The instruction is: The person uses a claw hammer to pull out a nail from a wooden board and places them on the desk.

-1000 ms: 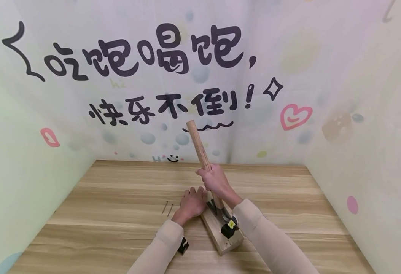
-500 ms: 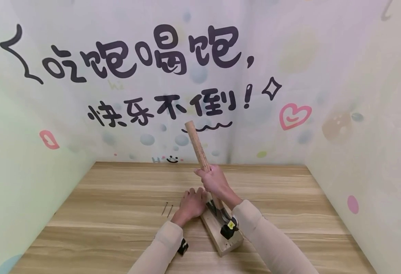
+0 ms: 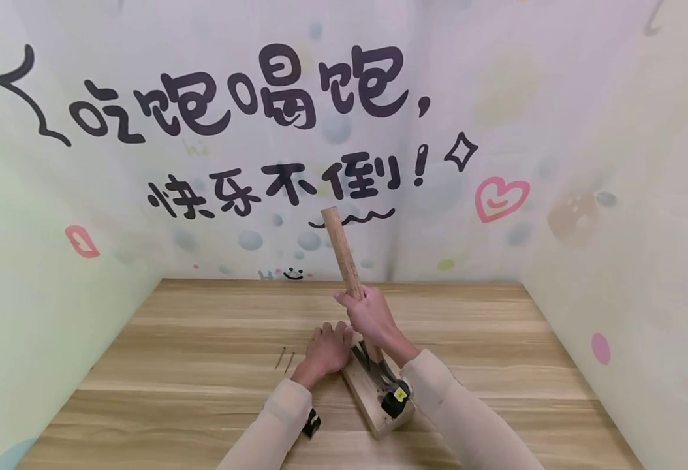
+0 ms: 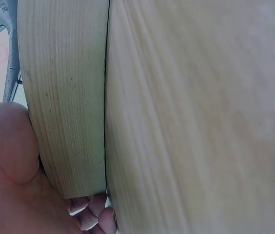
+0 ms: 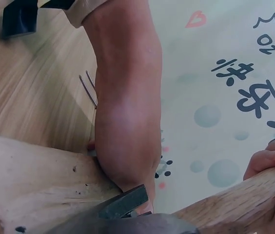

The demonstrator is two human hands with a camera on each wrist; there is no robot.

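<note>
In the head view my right hand (image 3: 373, 320) grips the wooden handle (image 3: 342, 251) of a claw hammer, which rises steeply, tilted left at its top. Its dark metal head (image 5: 125, 202) lies low on a pale wooden block (image 3: 364, 398). A thin dark piece shows between the hammer head (image 4: 11, 63) and the block (image 4: 69, 107) in the left wrist view; whether it is a nail I cannot tell. My left hand (image 3: 329, 349) holds the far end of the block, fingers curled round that end (image 4: 98, 209).
Two loose nails (image 3: 284, 360) lie on the wood-grain table (image 3: 203, 365) left of my left hand. A patterned wall with dark lettering (image 3: 273, 183) stands behind the table. Black camera mounts (image 3: 395, 399) sit at both wrists.
The hammer handle has tipped very slightly to the right against the block, and my right wrist has dropped a little. My left hand keeps its place on the block. The head view has shifted slightly.
</note>
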